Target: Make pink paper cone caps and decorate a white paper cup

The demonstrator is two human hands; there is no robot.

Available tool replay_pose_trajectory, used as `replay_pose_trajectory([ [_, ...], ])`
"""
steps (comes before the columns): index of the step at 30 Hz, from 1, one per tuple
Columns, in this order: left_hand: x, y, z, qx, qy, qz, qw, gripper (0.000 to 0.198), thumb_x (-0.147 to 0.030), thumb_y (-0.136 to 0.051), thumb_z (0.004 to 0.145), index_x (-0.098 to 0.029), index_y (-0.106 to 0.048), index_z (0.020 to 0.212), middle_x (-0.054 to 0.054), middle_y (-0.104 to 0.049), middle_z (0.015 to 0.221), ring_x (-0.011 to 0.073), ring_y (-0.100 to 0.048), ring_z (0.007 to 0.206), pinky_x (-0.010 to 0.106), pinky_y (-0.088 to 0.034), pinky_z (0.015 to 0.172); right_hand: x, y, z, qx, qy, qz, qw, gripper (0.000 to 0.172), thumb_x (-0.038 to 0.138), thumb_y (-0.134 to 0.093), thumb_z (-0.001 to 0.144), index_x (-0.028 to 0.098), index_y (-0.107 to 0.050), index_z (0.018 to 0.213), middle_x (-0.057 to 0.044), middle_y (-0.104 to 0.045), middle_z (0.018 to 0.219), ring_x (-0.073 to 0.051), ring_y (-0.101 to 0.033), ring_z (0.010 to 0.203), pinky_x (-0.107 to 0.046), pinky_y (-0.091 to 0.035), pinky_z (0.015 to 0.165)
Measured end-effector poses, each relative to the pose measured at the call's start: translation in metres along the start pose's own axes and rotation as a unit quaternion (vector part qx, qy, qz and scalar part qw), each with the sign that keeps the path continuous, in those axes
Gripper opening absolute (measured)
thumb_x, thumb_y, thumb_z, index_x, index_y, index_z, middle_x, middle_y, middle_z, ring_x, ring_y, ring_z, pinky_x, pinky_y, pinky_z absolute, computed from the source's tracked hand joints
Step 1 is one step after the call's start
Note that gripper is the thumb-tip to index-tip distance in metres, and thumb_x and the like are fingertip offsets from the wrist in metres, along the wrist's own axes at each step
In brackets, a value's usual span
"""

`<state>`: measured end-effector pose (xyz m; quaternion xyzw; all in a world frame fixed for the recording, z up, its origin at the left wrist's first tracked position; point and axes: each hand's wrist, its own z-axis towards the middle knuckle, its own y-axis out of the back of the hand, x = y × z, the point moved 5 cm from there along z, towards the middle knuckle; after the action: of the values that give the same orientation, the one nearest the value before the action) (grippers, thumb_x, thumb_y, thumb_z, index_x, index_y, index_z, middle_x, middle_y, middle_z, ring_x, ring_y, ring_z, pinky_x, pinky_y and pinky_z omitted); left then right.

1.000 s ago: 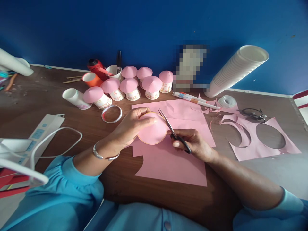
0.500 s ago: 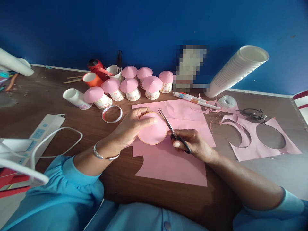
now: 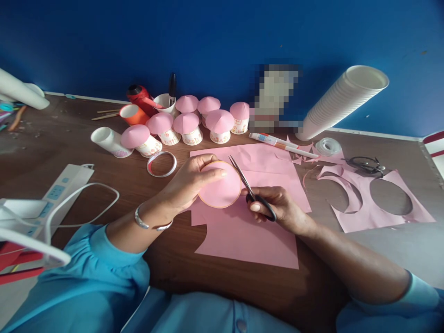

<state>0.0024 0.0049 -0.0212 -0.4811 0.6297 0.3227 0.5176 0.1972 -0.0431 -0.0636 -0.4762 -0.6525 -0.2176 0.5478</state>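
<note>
My left hand (image 3: 194, 180) pinches a round pink paper disc (image 3: 222, 192) with an orange-brown outline, thumb on its upper face. In my right hand (image 3: 277, 206) is a pair of scissors (image 3: 258, 199) with black handles. The scissor blades point up and left, beside the disc's right edge; whether they touch it I cannot tell. Beneath both hands lie sheets of pink paper (image 3: 249, 240), overlapping, with a curved notch at the lower left.
Paper cups with pink cone tops (image 3: 220, 122) stand along the wall. On the right are a tall cup stack (image 3: 340, 104), a tape roll (image 3: 328, 146) and cut pink scraps (image 3: 357, 217). A tape ring (image 3: 161, 164) and a power strip (image 3: 57, 194) lie left.
</note>
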Motion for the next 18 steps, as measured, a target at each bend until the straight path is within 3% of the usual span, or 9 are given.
replay_pose_trajectory([
  [5, -0.003, 0.001, 0.001, -0.018, -0.008, 0.0, 1.0, 0.026, -0.04, -0.08, 0.076, -0.018, -0.065, 0.078, -0.001, -0.061, 0.074, 0.0138, -0.054, 0.068, 0.024, -0.04, 0.057, -0.003, 0.004, 0.001, -0.009, 0.016, 0.006, 1.0, 0.055, 0.056, -0.086, 0.078, 0.013, -0.077, 0.111, 0.003, -0.055, 0.063, -0.01, -0.049, 0.053, -0.026, -0.04, 0.052],
  [11, -0.008, -0.004, 0.002, -0.054, -0.03, -0.011, 0.998, 0.024, -0.04, -0.078, 0.078, -0.02, -0.065, 0.077, 0.0, -0.06, 0.074, 0.0149, -0.051, 0.069, 0.026, -0.041, 0.061, -0.002, 0.01, 0.005, -0.092, 0.078, 0.007, 0.993, 0.057, 0.056, -0.087, 0.076, 0.019, -0.07, 0.116, -0.001, -0.067, 0.08, -0.013, -0.056, 0.066, -0.027, -0.046, 0.06],
  [14, -0.001, -0.005, 0.002, -0.065, -0.029, -0.012, 0.997, 0.026, -0.041, -0.077, 0.08, -0.019, -0.063, 0.077, 0.0, -0.06, 0.076, 0.0155, -0.053, 0.073, 0.027, -0.043, 0.066, 0.0, 0.007, 0.007, -0.122, 0.094, 0.013, 0.988, 0.058, 0.052, -0.09, 0.071, 0.022, -0.066, 0.114, -0.003, -0.07, 0.091, -0.016, -0.061, 0.077, -0.029, -0.051, 0.069],
  [18, 0.014, -0.007, 0.003, -0.062, -0.023, 0.007, 0.998, 0.028, -0.043, -0.075, 0.085, -0.019, -0.061, 0.079, -0.001, -0.063, 0.078, 0.0153, -0.056, 0.076, 0.028, -0.045, 0.072, 0.0, 0.002, 0.008, -0.132, 0.099, 0.037, 0.986, 0.053, 0.047, -0.091, 0.07, 0.023, -0.064, 0.109, 0.0, -0.069, 0.086, -0.015, -0.062, 0.075, -0.03, -0.051, 0.071],
])
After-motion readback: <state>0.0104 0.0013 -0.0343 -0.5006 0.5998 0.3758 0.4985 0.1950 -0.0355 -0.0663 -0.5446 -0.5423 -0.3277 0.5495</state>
